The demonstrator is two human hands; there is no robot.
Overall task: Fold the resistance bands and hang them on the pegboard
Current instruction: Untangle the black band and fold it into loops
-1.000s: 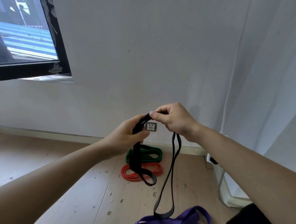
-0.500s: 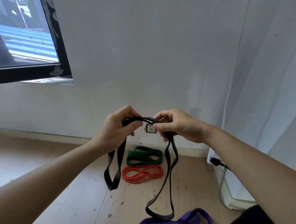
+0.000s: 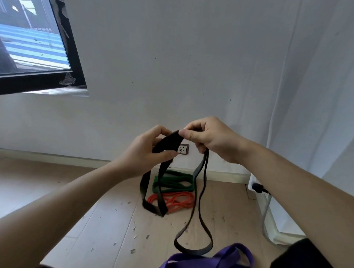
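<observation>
I hold a black resistance band (image 3: 201,199) in front of the white wall. My left hand (image 3: 148,152) grips one part of it, and a short loop hangs below that hand. My right hand (image 3: 211,139) pinches the band's top between thumb and fingers, with a longer loop dangling down toward the floor. A green band (image 3: 176,181) and a red band (image 3: 175,201) lie folded on the wooden floor by the wall. A purple band (image 3: 205,262) lies at the bottom of the view. No pegboard is in view.
A wall socket (image 3: 183,149) sits low on the wall behind my hands. A dark-framed window (image 3: 32,42) fills the upper left. A white appliance (image 3: 270,212) with a black plug stands at the right. Small debris dots the wooden floor.
My hands have come closer together and the right hand has lifted the band's top. The short loop under my left hand has swung right, in front of the green and red bands.
</observation>
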